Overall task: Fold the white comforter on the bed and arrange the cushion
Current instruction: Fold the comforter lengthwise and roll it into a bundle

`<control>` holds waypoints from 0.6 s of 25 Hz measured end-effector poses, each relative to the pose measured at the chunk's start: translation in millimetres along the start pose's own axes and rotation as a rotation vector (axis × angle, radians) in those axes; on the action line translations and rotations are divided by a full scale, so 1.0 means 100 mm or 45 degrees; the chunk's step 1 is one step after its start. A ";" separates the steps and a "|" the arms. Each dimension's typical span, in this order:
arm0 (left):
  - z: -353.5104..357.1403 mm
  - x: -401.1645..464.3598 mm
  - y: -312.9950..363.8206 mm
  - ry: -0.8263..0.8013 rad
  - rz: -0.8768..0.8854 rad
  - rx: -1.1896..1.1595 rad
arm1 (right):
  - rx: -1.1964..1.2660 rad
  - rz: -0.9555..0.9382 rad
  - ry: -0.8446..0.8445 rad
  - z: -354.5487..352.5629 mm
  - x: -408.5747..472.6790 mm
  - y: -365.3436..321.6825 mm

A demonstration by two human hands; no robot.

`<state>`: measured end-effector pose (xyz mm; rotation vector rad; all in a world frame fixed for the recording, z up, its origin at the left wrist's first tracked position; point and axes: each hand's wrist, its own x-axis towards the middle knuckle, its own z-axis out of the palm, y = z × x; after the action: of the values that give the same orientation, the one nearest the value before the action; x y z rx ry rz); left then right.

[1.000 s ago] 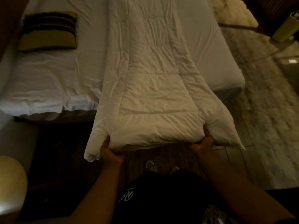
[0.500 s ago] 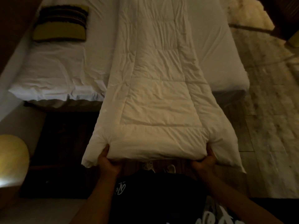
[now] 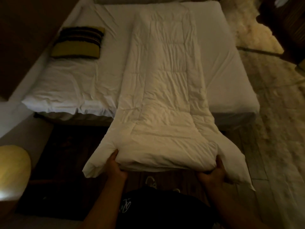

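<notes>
White comforter [image 3: 165,90] lies as a long strip down the bed [image 3: 79,83], near end overhanging the foot edge; left hand [image 3: 116,166] and right hand [image 3: 214,174] clamp that end's underside. Cushion [image 3: 79,42] rests near the bed's left edge; bare sheet flanks the strip.

Both hands, left hand [image 3: 116,167] and right hand [image 3: 214,176], gripping folded comforter [image 3: 165,96] end.

bare sheet [image 3: 219,66] right, cushion [image 3: 79,42] left
</notes>
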<state>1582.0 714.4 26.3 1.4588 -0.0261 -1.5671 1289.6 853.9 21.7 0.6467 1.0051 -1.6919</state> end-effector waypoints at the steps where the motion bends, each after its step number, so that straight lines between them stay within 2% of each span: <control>1: 0.10 -0.01 0.01 -0.036 0.036 0.017 | -0.027 0.001 -0.010 0.06 0.04 -0.03; 2: 0.19 0.01 0.04 -0.067 0.074 0.023 | -0.090 -0.026 -0.021 0.15 0.07 -0.06; 4: 0.37 0.08 0.11 -0.056 0.113 0.123 | -0.011 0.032 -0.047 0.32 0.21 -0.16; 9: 0.65 0.67 0.25 0.057 -0.041 0.095 | -0.181 0.093 -0.082 0.90 0.51 -0.37; 10: 0.81 0.67 0.32 0.056 -0.036 0.094 | -0.187 0.069 0.006 1.13 0.56 -0.40; 11: 0.97 0.71 0.38 0.048 -0.016 0.112 | -0.192 0.042 -0.007 1.25 0.69 -0.43; 13: 1.28 0.96 0.47 0.043 -0.008 0.162 | -0.457 -0.069 -0.020 1.50 0.92 -0.42; 15: 1.50 1.25 0.56 0.024 -0.024 0.142 | -0.560 -0.161 -0.059 1.69 1.22 -0.43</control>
<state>1521.4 521.7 7.2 1.5641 -0.0905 -1.5888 1215.8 653.9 23.0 0.2593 1.3536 -1.5127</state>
